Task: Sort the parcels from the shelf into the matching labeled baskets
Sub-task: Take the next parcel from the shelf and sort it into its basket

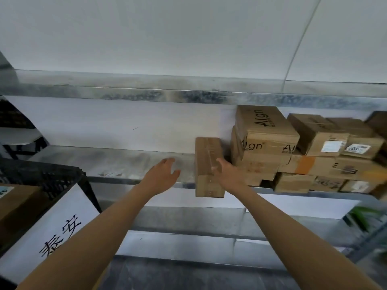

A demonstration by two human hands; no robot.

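So the narrow plain brown cardboard parcel (206,164) sits just left of the stacked brown cartons printed "Algn" (266,132). Its long axis runs front to back on the grey metal shelf (125,162), and the near end pokes out over the front edge toward the person. The right hand (227,172) grips its right side with curled fingers. The left hand (161,176) hovers further left of the cartons, fingers spread, holding nothing. Far left of them a black slatted basket (52,178) carries a white paper sign (52,227) reading "泰安".
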